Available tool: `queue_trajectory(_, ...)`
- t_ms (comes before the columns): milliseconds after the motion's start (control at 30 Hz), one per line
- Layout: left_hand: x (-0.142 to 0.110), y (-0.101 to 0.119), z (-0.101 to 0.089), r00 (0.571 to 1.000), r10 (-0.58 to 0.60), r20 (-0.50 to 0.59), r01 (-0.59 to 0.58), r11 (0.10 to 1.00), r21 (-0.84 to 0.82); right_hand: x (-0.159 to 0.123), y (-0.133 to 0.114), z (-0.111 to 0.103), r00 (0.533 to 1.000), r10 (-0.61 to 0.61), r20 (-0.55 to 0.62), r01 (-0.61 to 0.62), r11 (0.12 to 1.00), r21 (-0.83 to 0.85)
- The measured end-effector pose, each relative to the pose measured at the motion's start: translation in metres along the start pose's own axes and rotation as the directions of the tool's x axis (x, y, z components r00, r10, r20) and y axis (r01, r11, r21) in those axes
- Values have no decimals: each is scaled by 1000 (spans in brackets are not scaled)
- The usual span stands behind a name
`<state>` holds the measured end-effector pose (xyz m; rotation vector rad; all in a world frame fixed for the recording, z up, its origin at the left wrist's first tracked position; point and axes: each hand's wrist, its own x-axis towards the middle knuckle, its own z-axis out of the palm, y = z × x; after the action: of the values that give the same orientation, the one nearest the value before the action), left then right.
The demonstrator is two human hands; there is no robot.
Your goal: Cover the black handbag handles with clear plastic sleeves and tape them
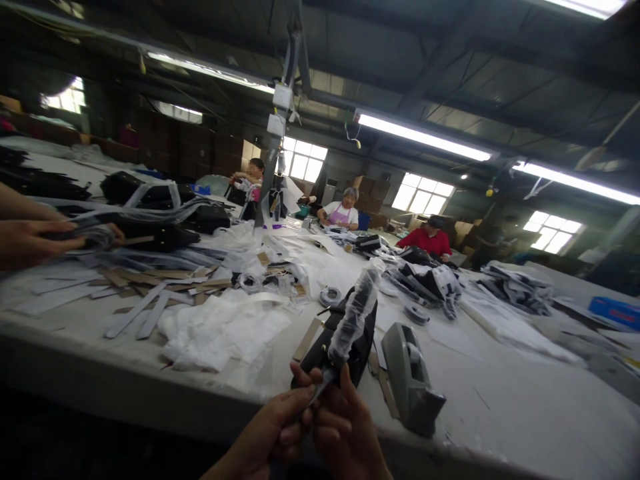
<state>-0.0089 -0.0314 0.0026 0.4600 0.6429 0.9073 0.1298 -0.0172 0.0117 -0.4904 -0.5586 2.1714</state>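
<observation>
At the table's near edge stands a black bag [363,333] with its handle [354,313] wrapped in translucent plastic. My left hand [283,420] pinches a pale, thin strip of plastic wrap [324,385] at the lower end of that handle. Close beside it, my right hand [347,423] curls around the same spot, thumb raised against the wrapped handle. The hands' own fingers partly cover what they grip. To the right of the bag sits a grey tape dispenser [413,383].
White plastic sheets [225,327] and cardboard strips [150,287] lie left. Another person's hands [55,237] work beside black bags at far left. Tape rolls [330,296] lie behind my bag. Two people [343,213] [430,240] and another [253,180] sit across the table [500,407].
</observation>
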Motion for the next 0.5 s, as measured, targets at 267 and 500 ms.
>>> queue_trajectory(267, 1, 4, 0, 996, 92, -18, -86, 969, 234, -4, 3, -7, 992, -65, -112, 42, 980, -196)
queue_trajectory(500, 17, -12, -10, 960, 279, 27, -253, 823, 509, -42, -59, 4, 638, -758, -138, 214, 346, -913)
